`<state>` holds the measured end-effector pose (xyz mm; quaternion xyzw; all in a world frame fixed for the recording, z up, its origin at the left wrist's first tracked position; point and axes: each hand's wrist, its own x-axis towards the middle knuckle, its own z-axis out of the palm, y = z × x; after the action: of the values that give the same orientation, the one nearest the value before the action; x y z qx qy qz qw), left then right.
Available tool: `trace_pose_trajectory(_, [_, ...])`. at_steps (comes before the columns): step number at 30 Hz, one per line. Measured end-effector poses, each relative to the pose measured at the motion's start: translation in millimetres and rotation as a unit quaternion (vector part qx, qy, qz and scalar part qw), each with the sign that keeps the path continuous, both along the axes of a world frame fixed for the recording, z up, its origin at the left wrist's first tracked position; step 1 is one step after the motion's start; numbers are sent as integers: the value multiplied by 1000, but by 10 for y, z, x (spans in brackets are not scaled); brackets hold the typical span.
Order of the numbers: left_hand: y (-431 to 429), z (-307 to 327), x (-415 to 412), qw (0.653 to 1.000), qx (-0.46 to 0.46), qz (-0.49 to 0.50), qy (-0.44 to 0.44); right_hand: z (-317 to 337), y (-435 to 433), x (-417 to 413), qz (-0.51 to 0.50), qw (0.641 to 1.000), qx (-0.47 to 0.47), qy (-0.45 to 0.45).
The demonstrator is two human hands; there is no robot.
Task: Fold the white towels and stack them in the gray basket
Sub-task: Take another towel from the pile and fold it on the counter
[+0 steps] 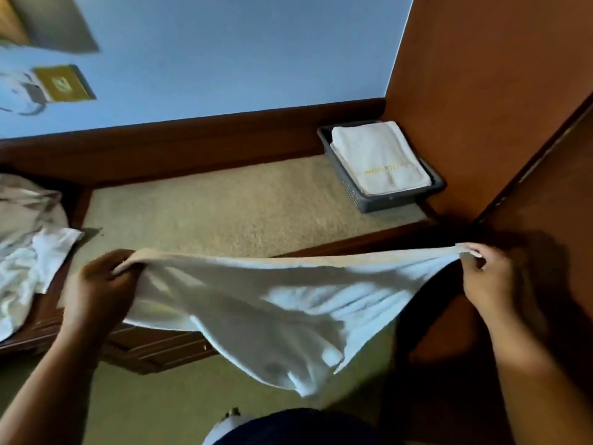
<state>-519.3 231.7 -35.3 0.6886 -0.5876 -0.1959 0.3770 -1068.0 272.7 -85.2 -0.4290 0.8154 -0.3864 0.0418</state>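
1. Left hand (99,284): fingers curled round one top corner of a white terry towel (272,303), with bunched cloth inside a full-fist grip.
2. Right hand (491,277): thumb and fingertips pinch the opposite top corner. This is a narrow pinch, with only a small tab of cloth sticking out past the fingers.
3. The towel is held in the air, unfolded. Its top edge is stretched almost taut between the two hands, and the body hangs slack in creases. The lowest flap droops toward the person, below the front edge of the ledge.
4. A raised ledge covered in beige carpet (224,213), framed in dark wood, lies behind and under the held towel.
5. A gray perforated plastic basket (385,202) sits at the far right corner of the ledge, against an orange-brown wooden panel (481,91) and well apart from the held towel.
6. Inside the basket is a stack of folded white towels (382,155) that rises above the rim. The top one carries gold lettering, too blurred to read.
7. At the left edge, a crumpled pile of loose white towels (29,252) lies partly on the carpet and partly over the dark wood edge.
8. Behind it all is a pale blue wall (224,43) with a brass-coloured wall plate (64,83). A white plug and cable sit beside the plate, blurred.
9. At the bottom centre is the person's dark blue clothing (305,425).
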Motion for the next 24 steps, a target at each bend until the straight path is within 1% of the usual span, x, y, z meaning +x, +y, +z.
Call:
trace_pose_trajectory(1, [16, 77, -63, 1000, -2, -17, -7, 15, -34, 83, 2, 997, -38, -62])
trace_pose_trajectory(2, [35, 155, -129, 999, -4, -32, -19, 60, -90, 231, 1, 987, -78, -139])
trace_pose_trajectory(4, [71, 290, -329, 997, 9, -80, -23, 192, -179, 589, 24, 949, -143, -280])
trace_pose_trajectory(6, [143, 366, -601, 990, 26, -137, -26, 348, -257, 1000, 87, 908, -159, -378])
trace_pose_trajectory(7, [189, 391, -764, 985, 35, -167, -36, 435, -248, 1207, 143, 894, -147, -399])
trace_pose_trajectory(8, [236, 418, -926, 980, 36, -192, -44, 514, -223, 1416, 224, 882, -124, -394])
trace_pose_trajectory(9, [271, 446, -1068, 976, 34, -212, -43, 608, -175, 1624, 326, 868, -86, -365])
trace_pose_trajectory(10, [294, 478, -1192, 973, 27, -225, -36, 657, -133, 1792, 416, 854, -30, -312])
trace_pose_trajectory(11, [308, 506, -1265, 971, 13, -237, -30, 700, -100, 1960, 482, 836, 30, -259])
trace_pose_trajectory(12, [310, 532, -1310, 968, -3, -248, -26, 700, -84, 2079, 518, 826, 74, -209])
trace_pose_trajectory(13, [303, 560, -1326, 967, -20, -253, -26, 685, -74, 2178, 533, 827, 84, -159])
trace_pose_trajectory(14, [287, 573, -1319, 967, -37, -251, -23, 669, -83, 2245, 524, 841, 60, -119])
trace_pose_trajectory(15, [275, 547, -1290, 969, -48, -241, -17, 656, -88, 2277, 504, 857, 19, -106])
trace_pose_trajectory(16, [267, 507, -1251, 972, -53, -231, 0, 655, -97, 2283, 485, 867, -26, -107])
trace_pose_trajectory(18, [288, 297, -1179, 974, -46, -220, 36, 720, -109, 2274, 471, 869, -87, -122])
trace_pose_trajectory(19, [319, 147, -1166, 973, -23, -224, 50, 797, -99, 2260, 471, 865, -103, -136])
trace_pose_trajectory(21, [437, -254, -1121, 968, 70, -223, 87, 930, -95, 2185, 461, 862, -113, -178])
trace_pose_trajectory(23, [578, -755, -979, 966, 159, -190, 71, 1011, -143, 2045, 404, 874, -132, -235])
trace_pose_trajectory(24, [650, -1000, -874, 967, 191, -155, 57, 1027, -163, 1949, 364, 881, -150, -262])
